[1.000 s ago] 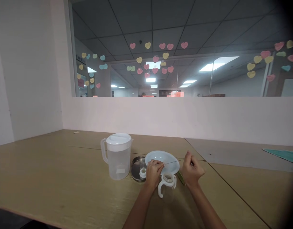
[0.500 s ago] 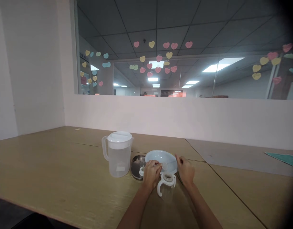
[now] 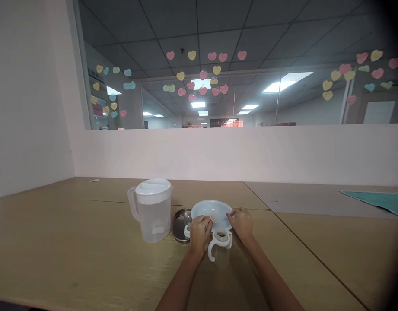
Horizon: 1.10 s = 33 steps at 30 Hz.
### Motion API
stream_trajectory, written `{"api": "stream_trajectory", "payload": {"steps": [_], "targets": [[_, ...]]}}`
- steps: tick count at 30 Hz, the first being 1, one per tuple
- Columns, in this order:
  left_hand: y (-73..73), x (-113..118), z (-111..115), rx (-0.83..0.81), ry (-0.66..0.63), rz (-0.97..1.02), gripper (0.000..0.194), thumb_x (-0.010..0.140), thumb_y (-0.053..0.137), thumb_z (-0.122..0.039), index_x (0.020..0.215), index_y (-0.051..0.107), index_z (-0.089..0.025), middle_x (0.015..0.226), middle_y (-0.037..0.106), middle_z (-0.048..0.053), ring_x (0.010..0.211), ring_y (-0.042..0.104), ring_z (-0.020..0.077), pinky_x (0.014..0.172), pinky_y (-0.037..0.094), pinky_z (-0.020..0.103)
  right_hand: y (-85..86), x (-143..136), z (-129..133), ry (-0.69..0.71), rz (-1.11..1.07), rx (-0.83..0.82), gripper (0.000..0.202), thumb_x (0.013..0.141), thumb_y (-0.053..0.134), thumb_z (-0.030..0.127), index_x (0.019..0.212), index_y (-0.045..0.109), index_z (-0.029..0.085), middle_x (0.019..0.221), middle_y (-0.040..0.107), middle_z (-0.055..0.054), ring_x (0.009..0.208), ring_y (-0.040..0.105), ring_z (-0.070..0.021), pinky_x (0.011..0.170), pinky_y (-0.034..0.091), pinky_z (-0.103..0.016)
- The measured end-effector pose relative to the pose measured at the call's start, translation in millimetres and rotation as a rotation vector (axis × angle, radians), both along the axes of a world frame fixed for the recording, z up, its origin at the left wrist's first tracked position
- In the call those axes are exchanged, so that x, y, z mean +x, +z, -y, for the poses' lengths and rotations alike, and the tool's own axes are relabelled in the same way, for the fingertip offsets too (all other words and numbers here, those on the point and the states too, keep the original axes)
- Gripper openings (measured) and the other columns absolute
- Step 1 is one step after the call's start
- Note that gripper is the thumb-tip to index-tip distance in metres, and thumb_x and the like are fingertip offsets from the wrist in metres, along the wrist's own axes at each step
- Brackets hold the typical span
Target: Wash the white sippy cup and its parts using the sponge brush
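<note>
A small round translucent white cap [image 3: 214,217] is pinched in the fingertips of my left hand [image 3: 200,233], above the near part of a pale blue bowl [image 3: 202,207]. At the bowl's right rim, my right hand [image 3: 242,223] has its thumb and fingers pressed together. Something thin may be between them, too fine to make out. Between my wrists stands a clear baby bottle [image 3: 222,257] with a white two-handled collar [image 3: 214,244] and an uncovered mouth. Left of my left hand, a bottle teat with a white ring [image 3: 187,230] lies in a round steel dish [image 3: 177,226], partly hidden.
A translucent lidded pitcher [image 3: 154,216] of clear liquid stands left of the dish, handle to the left. A teal cloth [image 3: 380,201] lies at the far right. Behind the wooden table [image 3: 88,250] rises a wall [image 3: 153,153] with a window.
The view has turned slightly right, so everything sits further left. My right hand's fingers have lowered and come inward at the bowl's rim. My left hand keeps its grip on the cap.
</note>
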<state>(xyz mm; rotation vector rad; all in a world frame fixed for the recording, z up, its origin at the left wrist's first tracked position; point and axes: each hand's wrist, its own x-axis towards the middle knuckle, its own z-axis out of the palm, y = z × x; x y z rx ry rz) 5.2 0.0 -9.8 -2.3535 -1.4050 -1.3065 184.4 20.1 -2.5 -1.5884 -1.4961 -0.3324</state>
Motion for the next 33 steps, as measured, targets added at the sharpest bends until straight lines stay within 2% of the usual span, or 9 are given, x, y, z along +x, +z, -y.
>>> {"api": "stream_trajectory", "payload": {"steps": [3, 5, 7, 17, 19, 22, 28, 31, 33], "targets": [[-2.3, 1, -2, -0.005, -0.017, -0.01, 0.03, 0.091, 0.037, -0.026, 0.085, 0.066, -0.02, 0.081, 0.065, 0.004, 0.08, 0.056, 0.0188, 0.075, 0.038, 0.031, 8.2, -10, 1, 0.305, -0.022, 0.006, 0.011, 0.07, 0.061, 0.018, 0.076, 0.07, 0.02, 0.094, 0.066, -0.009, 0.091, 0.059, -0.0226, 0.083, 0.042, -0.035], [-2.9, 0, -3, -0.002, -0.012, -0.007, 0.032, 0.091, 0.037, -0.026, 0.082, 0.066, -0.019, 0.08, 0.065, 0.005, 0.079, 0.057, 0.0186, 0.074, 0.038, 0.031, 12.8, -19, 3, 0.547, -0.048, -0.027, 0.014, 0.072, 0.059, 0.018, 0.078, 0.071, 0.021, 0.099, 0.067, -0.008, 0.094, 0.059, -0.0214, 0.087, 0.043, -0.036], [-2.8, -1, -4, 0.003, -0.004, 0.004, 0.032, 0.091, 0.036, -0.026, 0.083, 0.066, -0.019, 0.08, 0.066, 0.005, 0.079, 0.057, 0.0187, 0.074, 0.039, 0.031, 16.3, -26, 5, 0.71, -0.082, -0.045, 0.017, 0.074, 0.058, 0.021, 0.084, 0.072, 0.021, 0.098, 0.068, -0.008, 0.094, 0.06, -0.0208, 0.088, 0.044, -0.036], [0.1, -1, -4, 0.034, -0.037, -0.029, 0.029, 0.091, 0.038, -0.025, 0.089, 0.066, -0.019, 0.084, 0.065, 0.005, 0.081, 0.057, 0.0187, 0.074, 0.04, 0.032, 16.9, -33, 10, 0.928, -0.328, -0.057, 0.022, 0.075, 0.061, 0.035, 0.085, 0.073, 0.02, 0.1, 0.068, -0.009, 0.097, 0.06, -0.0221, 0.09, 0.044, -0.038], [3.1, -2, -2, 0.037, -0.045, -0.04, 0.029, 0.091, 0.038, -0.025, 0.091, 0.066, -0.019, 0.087, 0.066, 0.005, 0.084, 0.056, 0.0192, 0.076, 0.04, 0.033, 16.5, -32, 9, 0.931, -0.363, -0.056, 0.026, 0.076, 0.061, 0.04, 0.087, 0.072, 0.02, 0.101, 0.068, -0.009, 0.097, 0.06, -0.0228, 0.091, 0.043, -0.038], [8.0, -6, 0, 0.045, -0.011, -0.025, 0.028, 0.091, 0.038, -0.025, 0.098, 0.065, -0.021, 0.093, 0.066, 0.004, 0.089, 0.056, 0.0201, 0.08, 0.04, 0.035, 17.4, -31, 10, 0.838, -0.348, -0.034, 0.032, 0.083, 0.05, 0.042, 0.096, 0.069, 0.02, 0.102, 0.068, -0.009, 0.097, 0.059, -0.023, 0.09, 0.042, -0.038], [9.8, -14, 2, 0.067, 0.078, 0.057, 0.028, 0.091, 0.038, -0.023, 0.099, 0.065, -0.022, 0.094, 0.067, 0.004, 0.092, 0.057, 0.0209, 0.084, 0.04, 0.039, 15.6, -28, 12, 0.547, 0.115, -0.141, 0.035, 0.09, 0.034, 0.025, 0.097, 0.068, 0.02, 0.086, 0.065, -0.008, 0.084, 0.056, -0.0193, 0.079, 0.039, -0.029], [12.8, -13, 3, 0.073, 0.03, 0.162, 0.03, 0.091, 0.038, -0.027, 0.095, 0.066, -0.021, 0.092, 0.068, 0.005, 0.091, 0.057, 0.0209, 0.084, 0.04, 0.039, 11.4, -27, 9, 0.43, 0.254, -0.26, 0.035, 0.086, 0.037, 0.017, 0.097, 0.07, 0.02, 0.087, 0.064, -0.008, 0.086, 0.055, -0.0197, 0.078, 0.037, -0.028], [18.1, -12, 5, 0.056, -0.071, 0.296, 0.033, 0.092, 0.037, -0.032, 0.092, 0.067, -0.02, 0.089, 0.068, 0.006, 0.088, 0.058, 0.02, 0.082, 0.042, 0.037, 9.0, -26, 7, 0.382, 0.283, -0.344, 0.037, 0.082, 0.039, 0.012, 0.096, 0.071, 0.02, 0.09, 0.066, -0.009, 0.089, 0.055, -0.0209, 0.08, 0.037, -0.029]]}}
